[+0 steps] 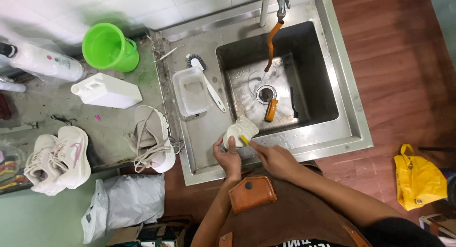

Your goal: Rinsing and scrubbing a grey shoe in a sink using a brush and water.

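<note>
a: the left hand (pixel 228 154) wraps its fingers around a white shoe (pixel 240 130), over the sink edge. the right hand (pixel 270 156) pinches a small yellow brush (pixel 244 140) against it.

b: how far, you think?

a: this one is in scrubbing, i judge; a beige shoe (pixel 152 137) and a white pair (pixel 59 159) wait on the dirty counter (pixel 47 104), beside the steel sink (pixel 308 85).

A shoe-cleaning workshop: steel sink (pixel 346 128), sneakers (pixel 59 159) waiting, detergent jug (pixel 107 91), scrub brush (pixel 204 78)
</note>
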